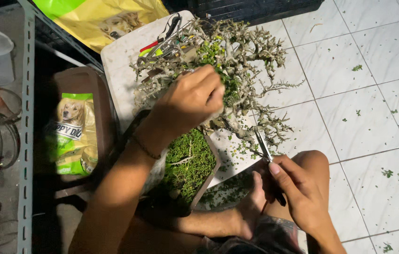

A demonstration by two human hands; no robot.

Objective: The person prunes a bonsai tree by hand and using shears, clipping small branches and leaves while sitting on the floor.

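Note:
A small gnarled tree (251,61) with pale bare branches and a few green tufts grows from a brown rectangular pot (211,171) carpeted with green moss. My left hand (192,96) reaches into the crown and pinches a branch with green foliage. Lower right, my right hand (298,188) grips small scissors (263,148), whose blades point up at a low outer twig. The pot rests on a white board (119,61).
Several hand tools (166,40) lie on the board behind the tree. Two green and yellow pet food bags (75,134) sit at the left beside a grey metal rack (25,117). Green clippings (387,173) litter the white floor tiles. My knee (314,162) is by the pot.

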